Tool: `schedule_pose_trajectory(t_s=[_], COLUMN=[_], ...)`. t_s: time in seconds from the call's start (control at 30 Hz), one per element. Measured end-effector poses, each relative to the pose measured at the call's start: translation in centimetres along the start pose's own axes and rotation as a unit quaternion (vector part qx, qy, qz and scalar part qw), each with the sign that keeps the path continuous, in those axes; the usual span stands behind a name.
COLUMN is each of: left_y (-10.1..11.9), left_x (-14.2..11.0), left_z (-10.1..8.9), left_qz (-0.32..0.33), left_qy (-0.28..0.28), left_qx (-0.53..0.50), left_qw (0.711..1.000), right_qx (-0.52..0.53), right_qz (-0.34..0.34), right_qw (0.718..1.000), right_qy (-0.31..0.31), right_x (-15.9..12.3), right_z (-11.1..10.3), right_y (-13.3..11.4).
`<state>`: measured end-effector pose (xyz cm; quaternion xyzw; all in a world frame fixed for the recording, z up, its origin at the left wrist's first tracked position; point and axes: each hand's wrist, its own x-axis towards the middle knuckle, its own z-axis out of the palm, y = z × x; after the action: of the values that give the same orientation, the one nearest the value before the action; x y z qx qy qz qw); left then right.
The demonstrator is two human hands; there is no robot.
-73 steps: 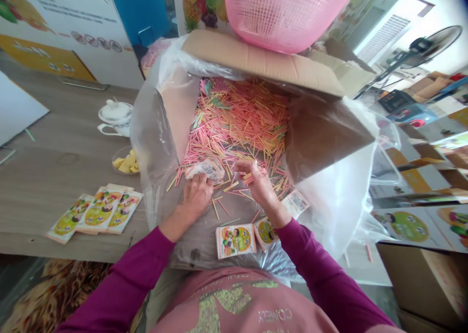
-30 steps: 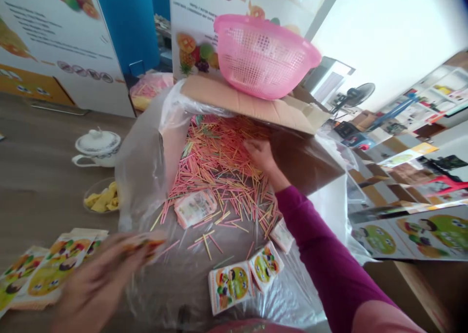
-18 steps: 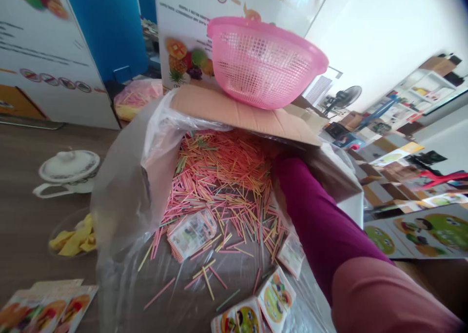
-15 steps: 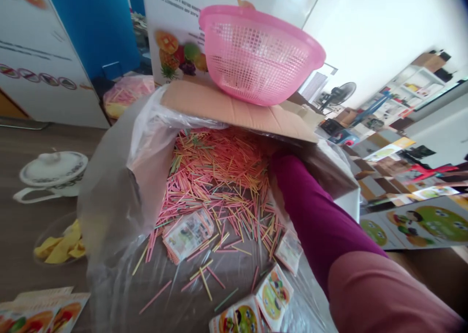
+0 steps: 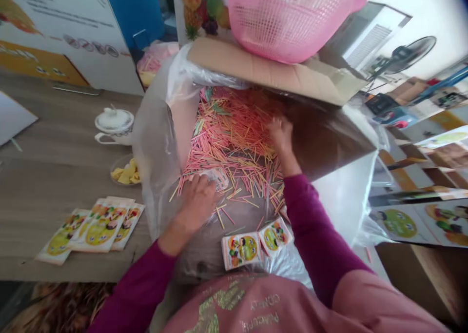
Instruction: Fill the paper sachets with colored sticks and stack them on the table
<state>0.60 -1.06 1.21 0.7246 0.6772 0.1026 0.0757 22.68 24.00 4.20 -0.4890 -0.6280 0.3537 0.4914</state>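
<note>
A heap of thin pink, yellow and green sticks (image 5: pixel 234 128) spills from a cardboard box (image 5: pixel 256 67) lying on its side, lined with clear plastic (image 5: pixel 153 128). My right hand (image 5: pixel 282 137) is in the box at the heap's right edge, fingers curled down at the sticks; what they hold is hidden. My left hand (image 5: pixel 199 201) lies with fingers apart at the near left of the heap. Its fingertips reach a stack of small printed packets (image 5: pixel 218 178), partly covered by the hand. Two small printed boxes (image 5: pixel 242 250) lie nearer my body.
A pink mesh basket (image 5: pixel 292 21) rests on top of the box. To the left stand a lidded white pot (image 5: pixel 114 123), a clear bowl of yellow pieces (image 5: pixel 126 172) and several flat printed packs (image 5: pixel 98 225). A fan (image 5: pixel 409 55) and cartons are at the right.
My left hand has come into view and reached the packet stack. My right hand, hidden deep in the box before, now shows at the heap. The view has shifted left and down.
</note>
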Motion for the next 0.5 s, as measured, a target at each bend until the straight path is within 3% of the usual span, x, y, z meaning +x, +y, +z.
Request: schedule_pose_trajectory(t_s=[0.07,0.17,0.27,0.37,0.5], left_y=[0.6,0.9,0.5,-0.5,-1.4], left_x=[1.7,1.8,0.9,0.5,0.3], left_z=[1.2,2.4,3.1,3.7,4.3], left_qz=[-0.008,0.013,0.034,0.048,0.038], left_qy=[-0.037,-0.043,-0.025,0.014,0.054], left_qx=[0.042,0.072,0.067,0.043,0.054], left_qw=[0.998,0.996,0.997,0.998,0.996], right_qx=[0.056,0.127,0.112,0.072,-0.063], right_qz=[0.052,0.126,0.080,0.027,-0.063], right_qw=[0.997,0.977,0.968,0.957,0.904], right_qy=[-0.009,-0.116,-0.208,-0.278,-0.418], right_x=[-4.6,-10.4,-13.4,-14.5,-15.6], right_z=[0.1,-0.8,-2.1,-2.6,-2.1], right_y=[0.5,1.1,1.1,0.9,0.8])
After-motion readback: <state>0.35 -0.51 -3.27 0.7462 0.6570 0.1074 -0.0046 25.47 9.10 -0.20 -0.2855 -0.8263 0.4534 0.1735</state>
